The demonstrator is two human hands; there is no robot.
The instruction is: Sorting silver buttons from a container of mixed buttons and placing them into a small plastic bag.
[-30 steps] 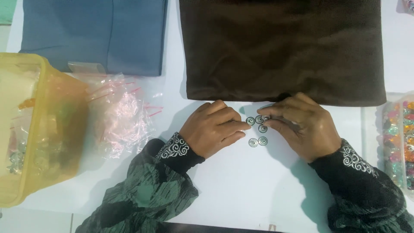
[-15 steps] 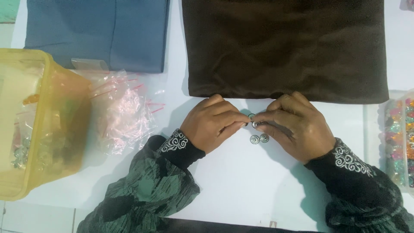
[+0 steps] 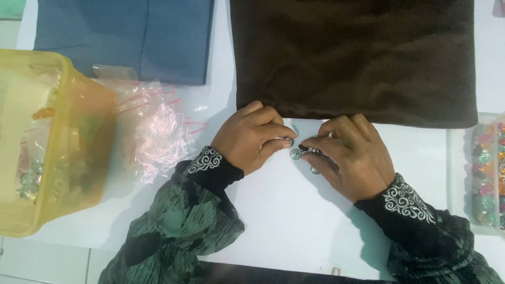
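Observation:
Both hands rest on a white table [image 3: 294, 221], just below the folded dark brown cloth [image 3: 352, 58]. My left hand [image 3: 252, 138] pinches a small round silver button [image 3: 288, 141] between thumb and forefinger. My right hand [image 3: 350, 156] holds its fingertips on other small silver buttons; one button [image 3: 296, 153] lies between the two hands, another [image 3: 314, 170] peeks out under the right fingers. Both arms wear dark green sleeves with black cuffs embroidered in white swirls.
A folded blue cloth [image 3: 131, 37] lies at the upper left. A translucent yellow plastic bin [image 3: 47, 142] with small items stands at the left, beside crumpled clear plastic bags [image 3: 152, 131]. A clear box of coloured beads [image 3: 486, 173] sits at the right edge.
The scattered silver buttons have been drawn together under the fingertips. Both hands have closed in on each other, fingertips nearly meeting.

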